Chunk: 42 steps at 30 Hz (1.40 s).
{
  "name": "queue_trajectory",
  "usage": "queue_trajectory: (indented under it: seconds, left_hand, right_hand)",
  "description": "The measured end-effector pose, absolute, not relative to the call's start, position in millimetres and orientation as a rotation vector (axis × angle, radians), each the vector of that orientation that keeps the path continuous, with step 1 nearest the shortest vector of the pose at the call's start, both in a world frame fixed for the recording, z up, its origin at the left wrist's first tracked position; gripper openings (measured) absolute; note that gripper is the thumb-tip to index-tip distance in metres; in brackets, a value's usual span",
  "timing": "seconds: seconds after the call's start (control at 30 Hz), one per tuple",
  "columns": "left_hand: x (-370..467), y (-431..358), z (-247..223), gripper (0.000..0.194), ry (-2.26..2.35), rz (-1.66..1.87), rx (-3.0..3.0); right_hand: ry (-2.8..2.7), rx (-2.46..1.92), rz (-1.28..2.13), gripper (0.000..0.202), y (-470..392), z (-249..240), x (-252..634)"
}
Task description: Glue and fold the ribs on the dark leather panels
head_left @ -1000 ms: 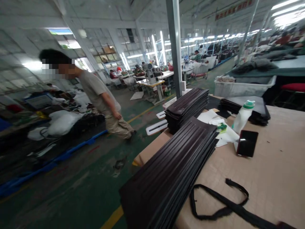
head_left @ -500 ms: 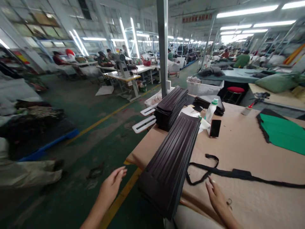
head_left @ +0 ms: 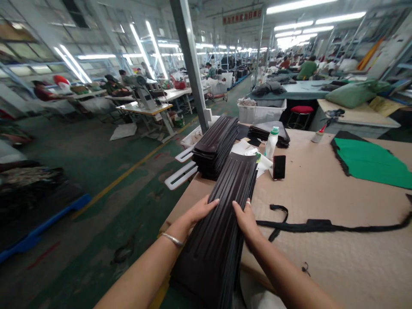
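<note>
A long stack of dark brown ribbed panels (head_left: 215, 231) lies over the near left edge of the brown-covered table (head_left: 315, 189), its near end overhanging. My left hand (head_left: 201, 210) grips the stack's left side, thumb on top; a silver bracelet is on that wrist. On the opposite side my right hand (head_left: 246, 216) holds the stack's right edge, its thumb on top and a ring on one finger. The fingers under and beside the panels are partly hidden. Just beyond stands a second, thicker pile of similar panels (head_left: 215, 143).
Behind the stack are a white bottle (head_left: 272, 143), a phone (head_left: 279, 167) and white papers (head_left: 241, 148). A black strap (head_left: 317, 225) and green fabric (head_left: 370, 161) lie to the right. A metal post (head_left: 191, 64) rises behind the piles; people sit at distant tables.
Both hands have come in from either side of the long stack and taken hold of it around its middle. The view has turned slightly right.
</note>
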<state>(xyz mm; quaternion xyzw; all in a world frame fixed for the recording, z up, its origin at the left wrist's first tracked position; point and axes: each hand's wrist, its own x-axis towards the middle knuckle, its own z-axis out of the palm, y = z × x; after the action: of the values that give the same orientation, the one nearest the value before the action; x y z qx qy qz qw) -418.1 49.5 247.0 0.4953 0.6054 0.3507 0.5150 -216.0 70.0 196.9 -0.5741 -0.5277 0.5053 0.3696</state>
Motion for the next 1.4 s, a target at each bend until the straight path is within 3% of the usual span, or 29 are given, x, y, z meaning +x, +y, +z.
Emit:
queue_trajectory:
  seconds: [0.23, 0.67, 1.03, 1.4]
  left_hand:
    - [-413.0, 60.0, 257.1, 0.067, 1.476, 0.762, 0.909]
    - [-398.0, 98.6, 262.8, 0.071, 1.602, 0.641, 0.774]
    - [-397.7, 93.6, 262.2, 0.061, 1.583, 0.664, 0.758]
    - [-404.4, 87.5, 253.0, 0.066, 1.496, 0.732, 0.793]
  right_hand:
    - [-1.348, -1.452, 1.412, 0.11, 60.3, 207.1, -199.9]
    - [-1.459, -1.359, 1.378, 0.077, 54.0, 224.8, -174.4]
    - [-0.612, -1.224, 1.716, 0.103, 84.3, 223.2, -182.6]
    - [-0.787, -1.368, 1.671, 0.12, 96.0, 221.5, -194.2]
